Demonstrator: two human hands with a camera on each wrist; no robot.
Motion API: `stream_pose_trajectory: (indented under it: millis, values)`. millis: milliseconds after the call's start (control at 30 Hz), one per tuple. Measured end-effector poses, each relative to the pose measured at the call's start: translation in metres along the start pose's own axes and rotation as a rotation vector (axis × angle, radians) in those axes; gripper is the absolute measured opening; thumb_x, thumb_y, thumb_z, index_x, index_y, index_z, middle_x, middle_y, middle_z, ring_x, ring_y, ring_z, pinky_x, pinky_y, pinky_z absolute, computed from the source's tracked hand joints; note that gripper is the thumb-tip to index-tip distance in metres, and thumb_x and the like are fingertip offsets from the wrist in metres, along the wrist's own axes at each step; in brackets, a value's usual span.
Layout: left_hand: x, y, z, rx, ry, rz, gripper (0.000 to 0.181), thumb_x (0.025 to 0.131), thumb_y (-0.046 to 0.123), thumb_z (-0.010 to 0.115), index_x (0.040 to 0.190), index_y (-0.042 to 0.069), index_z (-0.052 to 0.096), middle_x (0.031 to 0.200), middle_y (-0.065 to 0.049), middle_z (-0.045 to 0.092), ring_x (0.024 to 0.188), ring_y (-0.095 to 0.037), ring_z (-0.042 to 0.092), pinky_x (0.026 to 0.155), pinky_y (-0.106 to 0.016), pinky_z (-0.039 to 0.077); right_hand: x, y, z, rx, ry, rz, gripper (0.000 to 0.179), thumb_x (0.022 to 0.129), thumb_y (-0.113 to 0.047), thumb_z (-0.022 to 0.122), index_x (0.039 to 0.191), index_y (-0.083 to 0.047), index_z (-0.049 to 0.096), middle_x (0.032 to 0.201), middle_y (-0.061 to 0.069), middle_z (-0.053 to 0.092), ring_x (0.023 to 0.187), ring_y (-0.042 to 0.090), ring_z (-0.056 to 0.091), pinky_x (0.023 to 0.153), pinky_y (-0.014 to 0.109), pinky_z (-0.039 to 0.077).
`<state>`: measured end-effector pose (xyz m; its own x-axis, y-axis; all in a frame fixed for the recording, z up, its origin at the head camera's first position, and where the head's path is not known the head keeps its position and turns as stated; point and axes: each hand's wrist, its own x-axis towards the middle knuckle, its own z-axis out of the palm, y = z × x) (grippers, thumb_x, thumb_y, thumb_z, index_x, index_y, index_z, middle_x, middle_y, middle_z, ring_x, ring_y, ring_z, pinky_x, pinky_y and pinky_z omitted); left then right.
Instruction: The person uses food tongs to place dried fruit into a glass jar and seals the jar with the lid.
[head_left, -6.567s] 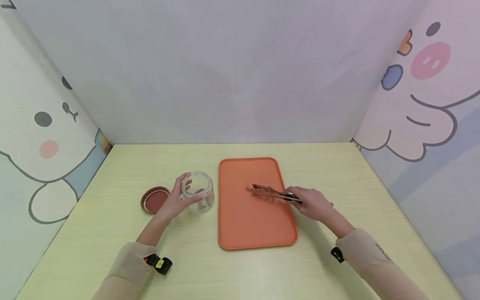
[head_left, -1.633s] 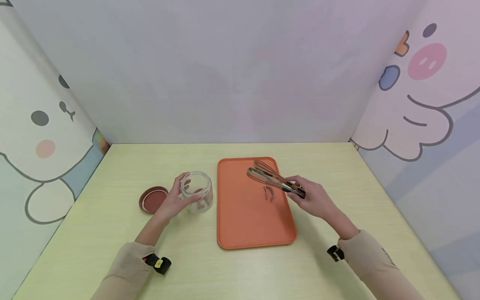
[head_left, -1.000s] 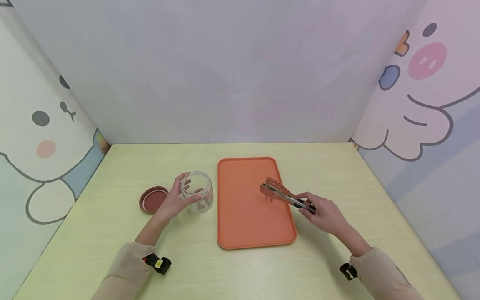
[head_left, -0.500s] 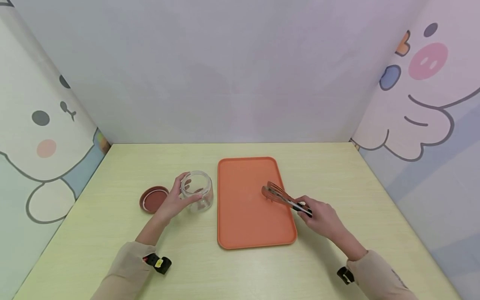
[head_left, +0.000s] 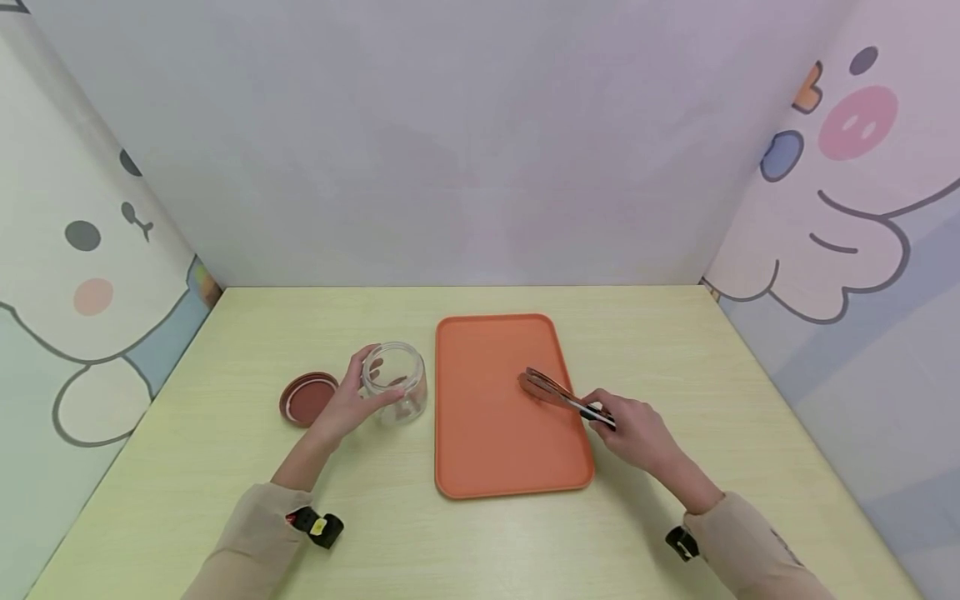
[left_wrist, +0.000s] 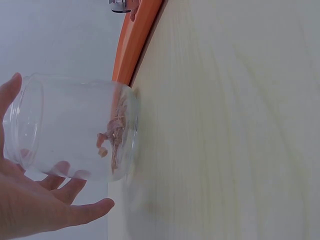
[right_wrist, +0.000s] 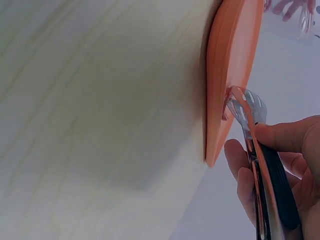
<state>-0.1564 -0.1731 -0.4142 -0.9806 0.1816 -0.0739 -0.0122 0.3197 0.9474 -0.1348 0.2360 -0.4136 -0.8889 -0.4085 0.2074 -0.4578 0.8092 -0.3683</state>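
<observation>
Right of centre, my right hand (head_left: 632, 429) gripped black-handled metal tongs (head_left: 567, 401), which slanted up-left over the orange rectangular tray (head_left: 495, 454). My left hand (head_left: 351, 407) held the clear cylindrical jar (head_left: 415, 400), left of centre.

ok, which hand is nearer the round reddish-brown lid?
Left. The left hand, gripping a clear cylindrical jar, is just right of the lid; the right hand, holding metal tongs, is farther right, by the orange rectangular tray.
</observation>
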Motion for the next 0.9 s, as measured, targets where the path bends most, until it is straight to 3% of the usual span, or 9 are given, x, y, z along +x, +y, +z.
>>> stream_pose_trajectory:
  millis: [300,633,900]
  values:
    - [-0.009,0.023,0.001,-0.03,-0.005,-0.002,0.078,0.081,0.019,0.065,0.138,0.012,0.012,0.137,-0.026,0.019,0.126,-0.04,0.014,0.096,-0.056,0.017,0.007,-0.006,-0.005,-0.031,-0.051,0.003,0.026,0.077,-0.005,0.063,0.099,-0.018,0.058,0.064,-0.01,0.049,0.043,0.005,0.036,0.038,0.024,0.03]
    - [0.0,0.0,0.001,0.014,0.008,0.002,0.082,0.078,0.031,0.067,0.138,0.02,0.013,0.138,-0.019,0.023,0.127,-0.035,0.017,0.096,-0.054,0.018,0.007,-0.006,-0.004,-0.021,-0.055,0.005,0.024,0.078,-0.006,0.062,0.098,-0.019,0.058,0.06,-0.012,0.046,0.042,0.005,0.035,0.038,0.024,0.03]
    - [0.0,-0.001,0.001,0.016,0.011,0.01,0.081,0.079,0.03,0.067,0.138,0.02,0.013,0.138,-0.02,0.023,0.127,-0.035,0.017,0.096,-0.054,0.018,0.006,0.0,-0.001,0.014,-0.023,-0.007,0.026,0.077,-0.002,0.064,0.098,-0.016,0.059,0.061,-0.009,0.048,0.042,0.004,0.034,0.039,0.024,0.03]
